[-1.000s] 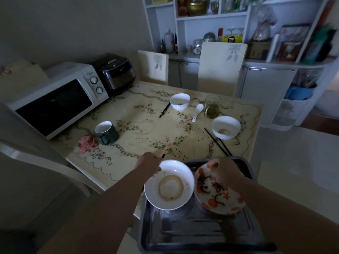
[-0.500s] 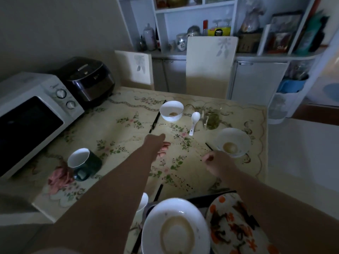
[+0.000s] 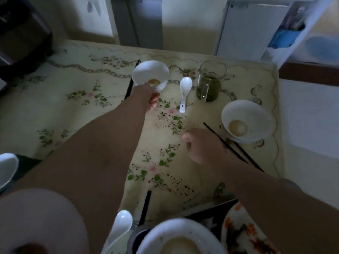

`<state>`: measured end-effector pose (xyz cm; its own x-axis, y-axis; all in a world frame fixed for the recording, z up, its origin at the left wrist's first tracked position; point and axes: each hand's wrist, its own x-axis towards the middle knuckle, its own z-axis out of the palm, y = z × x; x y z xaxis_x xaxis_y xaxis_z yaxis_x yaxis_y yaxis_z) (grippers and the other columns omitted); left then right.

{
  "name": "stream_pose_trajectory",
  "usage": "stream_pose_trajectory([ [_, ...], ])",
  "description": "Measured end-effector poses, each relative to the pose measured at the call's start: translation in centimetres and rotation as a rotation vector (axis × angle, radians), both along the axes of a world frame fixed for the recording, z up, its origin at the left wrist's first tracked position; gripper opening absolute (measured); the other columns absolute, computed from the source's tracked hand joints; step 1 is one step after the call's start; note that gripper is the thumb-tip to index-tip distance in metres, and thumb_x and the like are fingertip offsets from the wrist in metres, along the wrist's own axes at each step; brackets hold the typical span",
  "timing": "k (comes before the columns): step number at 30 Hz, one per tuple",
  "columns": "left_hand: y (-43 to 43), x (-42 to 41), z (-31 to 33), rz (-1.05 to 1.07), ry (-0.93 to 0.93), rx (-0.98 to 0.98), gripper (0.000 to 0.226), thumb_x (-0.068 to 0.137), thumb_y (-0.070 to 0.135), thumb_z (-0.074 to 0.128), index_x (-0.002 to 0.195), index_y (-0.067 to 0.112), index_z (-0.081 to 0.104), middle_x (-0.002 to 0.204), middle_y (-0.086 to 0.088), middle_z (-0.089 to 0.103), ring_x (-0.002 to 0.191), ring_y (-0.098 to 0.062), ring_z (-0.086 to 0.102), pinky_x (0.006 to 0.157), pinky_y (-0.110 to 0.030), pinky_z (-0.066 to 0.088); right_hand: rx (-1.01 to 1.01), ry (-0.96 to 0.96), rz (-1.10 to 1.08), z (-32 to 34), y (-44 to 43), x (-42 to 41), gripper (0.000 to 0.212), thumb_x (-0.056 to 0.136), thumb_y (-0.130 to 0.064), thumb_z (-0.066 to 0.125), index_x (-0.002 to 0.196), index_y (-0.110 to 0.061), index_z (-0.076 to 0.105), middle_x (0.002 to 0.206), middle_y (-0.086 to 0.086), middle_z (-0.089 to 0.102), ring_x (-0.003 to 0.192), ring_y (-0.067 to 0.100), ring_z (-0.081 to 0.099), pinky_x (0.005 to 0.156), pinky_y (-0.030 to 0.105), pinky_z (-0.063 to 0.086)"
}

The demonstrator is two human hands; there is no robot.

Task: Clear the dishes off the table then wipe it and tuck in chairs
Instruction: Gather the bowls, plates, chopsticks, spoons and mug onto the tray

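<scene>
My left hand (image 3: 149, 97) reaches across the floral table (image 3: 77, 110) to a small white bowl (image 3: 150, 74), thumb on its near rim and fingers curled under its side. My right hand (image 3: 200, 145) hovers over the table's middle with fingers curled and nothing seen in them. Just to its right lies a pair of black chopsticks (image 3: 233, 149). A larger white bowl (image 3: 245, 121) stands beyond them. A white spoon (image 3: 185, 88) and a glass mug of green tea (image 3: 209, 83) stand between the bowls. Near me, a tray (image 3: 207, 213) holds a white bowl (image 3: 179, 239) and a patterned plate (image 3: 245, 233).
Another black chopstick (image 3: 145, 206) and a white spoon (image 3: 119, 228) lie by the tray. More chopsticks (image 3: 131, 87) rest left of the small bowl. A dark mug (image 3: 7, 169) is at the left edge, a rice cooker (image 3: 22, 33) far left, two chairs (image 3: 190, 21) behind the table.
I have leaned in over the table. My left hand moved forward from the table's middle to the small bowl. My right hand drew back left from the chopsticks.
</scene>
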<state>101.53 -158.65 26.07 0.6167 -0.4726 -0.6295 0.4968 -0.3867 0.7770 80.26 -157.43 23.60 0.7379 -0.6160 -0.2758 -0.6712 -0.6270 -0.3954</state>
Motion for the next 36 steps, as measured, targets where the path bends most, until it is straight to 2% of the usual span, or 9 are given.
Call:
stream_pose_trajectory([
  [7, -0.6, -0.7, -1.0, 0.075, -0.050, 0.088, 0.039, 0.097, 0.010, 0.028, 0.130, 0.007, 0.048, 0.066, -0.008, 0.062, 0.037, -0.009, 0.049, 0.038, -0.015, 0.038, -0.113, 0.038, 0.056, 0.1, 0.8, -0.1, 0.036, 0.090, -0.008, 0.053, 0.123, -0.019, 0.061, 0.119, 0.000, 0.064, 0.109, 0.018, 0.060, 0.096, 0.036, 0.049],
  [12, 2.1, -2.9, -0.7, 0.008, -0.064, 0.089, 0.043, 0.092, 0.001, 0.030, 0.133, 0.002, 0.045, 0.069, -0.013, 0.062, 0.026, -0.007, 0.042, 0.033, -0.014, 0.035, 0.092, -0.008, 0.012, 1.0, 0.8, -1.2, 0.041, 0.095, -0.013, 0.050, 0.136, -0.019, 0.050, 0.139, 0.001, 0.053, 0.128, 0.018, 0.049, 0.108, 0.034, 0.039],
  [16, 5.1, -5.9, 1.6, -0.008, -0.076, 0.072, 0.042, 0.088, -0.003, 0.029, 0.122, -0.002, 0.052, 0.054, -0.011, 0.062, 0.025, -0.007, 0.038, 0.034, -0.012, 0.031, 0.154, -0.182, -0.166, 1.7, 1.2, -3.8, 0.030, 0.095, -0.013, 0.049, 0.121, -0.017, 0.062, 0.124, -0.002, 0.063, 0.110, 0.012, 0.060, 0.091, 0.021, 0.046],
  [19, 7.7, -8.5, 3.6, -0.046, -0.102, 0.076, 0.037, 0.088, -0.002, 0.030, 0.116, -0.002, 0.055, 0.062, -0.013, 0.060, 0.027, -0.007, 0.037, 0.036, -0.014, 0.031, 0.060, -0.353, -0.337, 3.6, 1.4, -6.8, 0.025, 0.096, -0.016, 0.045, 0.112, -0.018, 0.064, 0.104, 0.001, 0.070, 0.082, 0.014, 0.062, 0.071, 0.024, 0.048],
  [22, 9.8, -10.9, 5.4, -0.087, -0.151, 0.097, 0.026, 0.087, -0.001, 0.033, 0.094, -0.002, 0.058, 0.069, -0.016, 0.061, 0.031, -0.008, 0.038, 0.046, -0.023, 0.035, 0.048, -0.465, -0.641, 5.5, 0.3, -9.7, 0.030, 0.097, -0.020, 0.042, 0.125, -0.017, 0.052, 0.108, 0.012, 0.066, 0.091, 0.028, 0.061, 0.075, 0.031, 0.044],
  [25, 11.1, -12.4, 6.2, -0.128, -0.185, 0.122, 0.026, 0.085, -0.001, 0.032, 0.085, -0.003, 0.058, 0.065, -0.016, 0.062, 0.033, -0.009, 0.039, 0.049, -0.025, 0.036, 0.150, -0.391, -0.869, 5.9, -1.7, -12.1, 0.039, 0.095, -0.020, 0.043, 0.132, -0.011, 0.039, 0.121, 0.017, 0.058, 0.108, 0.036, 0.056, 0.085, 0.038, 0.042],
  [28, 11.6, -13.6, 6.2, -0.164, -0.197, 0.152, 0.026, 0.084, -0.001, 0.032, 0.085, -0.005, 0.058, 0.058, -0.014, 0.062, 0.037, -0.011, 0.041, 0.046, -0.021, 0.038, 0.234, -0.194, -0.835, 4.9, -3.2, -13.3, 0.035, 0.095, -0.021, 0.041, 0.123, 0.002, 0.045, 0.117, 0.022, 0.056, 0.108, 0.037, 0.055, 0.083, 0.038, 0.041],
  [33, 11.8, -14.7, 5.6, -0.220, -0.187, 0.196, 0.025, 0.089, 0.002, 0.036, 0.079, -0.003, 0.057, 0.059, -0.014, 0.065, 0.041, -0.012, 0.049, 0.051, -0.023, 0.043, 0.507, -0.315, -0.846, 3.1, -4.1, -12.5, 0.036, 0.096, -0.021, 0.042, 0.117, 0.003, 0.057, 0.105, 0.015, 0.064, 0.092, 0.028, 0.060, 0.079, 0.036, 0.049],
  [36, 12.0, -14.8, 5.3, -0.253, -0.201, 0.229, 0.025, 0.092, 0.006, 0.038, 0.082, -0.002, 0.059, 0.073, -0.017, 0.067, 0.045, -0.012, 0.053, 0.055, -0.024, 0.046, 0.715, -0.340, -0.871, 3.4, -4.6, -12.0, 0.037, 0.097, -0.013, 0.039, 0.126, 0.005, 0.050, 0.097, 0.012, 0.055, 0.071, 0.019, 0.054, 0.060, 0.026, 0.046],
])
